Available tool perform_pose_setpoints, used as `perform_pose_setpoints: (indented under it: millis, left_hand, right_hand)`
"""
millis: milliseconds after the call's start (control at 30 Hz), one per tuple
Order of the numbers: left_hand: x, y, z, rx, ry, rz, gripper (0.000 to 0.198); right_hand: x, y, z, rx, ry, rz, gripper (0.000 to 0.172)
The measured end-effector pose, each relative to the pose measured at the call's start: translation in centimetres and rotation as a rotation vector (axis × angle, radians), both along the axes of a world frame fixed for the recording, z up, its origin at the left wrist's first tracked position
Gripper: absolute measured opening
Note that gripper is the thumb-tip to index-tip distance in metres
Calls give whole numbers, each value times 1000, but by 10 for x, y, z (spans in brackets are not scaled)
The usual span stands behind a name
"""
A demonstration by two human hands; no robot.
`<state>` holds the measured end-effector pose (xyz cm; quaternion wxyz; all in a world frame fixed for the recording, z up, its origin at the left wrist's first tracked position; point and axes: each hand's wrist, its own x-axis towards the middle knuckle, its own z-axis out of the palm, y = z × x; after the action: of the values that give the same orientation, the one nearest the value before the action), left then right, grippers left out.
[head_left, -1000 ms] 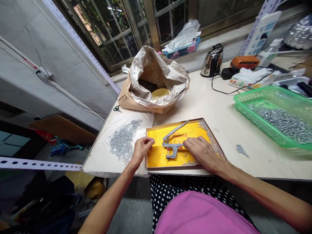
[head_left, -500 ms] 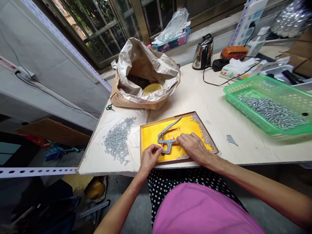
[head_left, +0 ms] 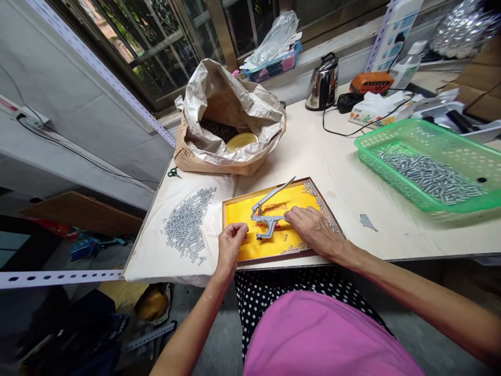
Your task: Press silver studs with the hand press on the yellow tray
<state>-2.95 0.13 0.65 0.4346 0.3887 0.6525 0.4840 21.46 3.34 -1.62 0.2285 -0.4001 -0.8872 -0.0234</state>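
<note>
My right hand (head_left: 313, 227) is wrapped round one handle of grey snap fastener pliers (head_left: 270, 222), whose jaws point left and whose other handle stands spread away. To the left of the jaws, my left hand (head_left: 231, 243) has its thumb and fingertips pinched together, apart from the pliers. Whatever is in that pinch is too small to make out. Both hands are over a shallow tray (head_left: 224, 219) with a yellow bottom. Small silvery metal pieces (head_left: 319, 201) lie along its right and near edges. Left of the tray, a heap of similar pieces (head_left: 186, 222) rests on white cloth.
A green basket (head_left: 422, 206) of metal pieces stands at the right. Behind the tray is a large open sack (head_left: 223, 166) with a yellow dish (head_left: 241, 142) inside. Small scissors (head_left: 174, 173), a kettle (head_left: 323, 83) and an orange device (head_left: 371, 82) are on the table.
My left hand has moved left, away from the pliers' jaws. The pliers have tilted and risen slightly in my right hand, with the handles still spread. The view has shifted a little.
</note>
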Motion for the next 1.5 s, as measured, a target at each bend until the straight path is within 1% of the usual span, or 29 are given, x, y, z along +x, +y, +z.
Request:
perform_pose_setpoints:
  millis: [100, 233, 367, 467, 567, 700, 967, 1033, 1100, 1300, 1400, 1500]
  left_hand:
    - [3, 3, 1, -51, -8, -7, 41]
    - [4, 6, -1, -162, -18, -68, 44]
    - [5, 9, -11, -201, 28, -120, 46]
    - [5, 12, -18, -218, 69, -134, 44]
    - [4, 14, -21, -244, 103, -147, 39]
    - [2, 17, -20, -283, 153, -175, 32]
    - [-5, 23, -27, -329, 282, -269, 26]
    - [-6, 24, -25, -343, 308, -307, 25]
    - [-5, 25, -20, -372, 315, -346, 25]
    - [2, 29, -4, -501, 200, -389, 27]
    - [3, 30, -2, -533, 150, -400, 30]
    - [3, 30, -2, -543, 139, -380, 32]
  right_hand:
    - [-3, -1, -7, -31, 21, -13, 21]
    - [-7, 0, -16, -27, 8, -8, 22]
    - [-10, 2, -19, -50, -26, 10, 21]
    - [-11, 4, -21, -82, -64, 23, 21]
    - [-11, 7, -23, -112, -108, 37, 20]
    - [-11, 8, -21, -163, -141, 28, 22]
    - [-12, 8, -19, -218, -111, 32, 22]
    - [-12, 7, -18, -221, -107, 35, 22]
    - [-12, 7, -17, -221, -111, 34, 21]
    - [-14, 7, -19, -207, -133, 14, 19]
    - [-15, 5, -21, -208, -124, 12, 20]
    - [-13, 5, -18, -224, -132, 6, 20]
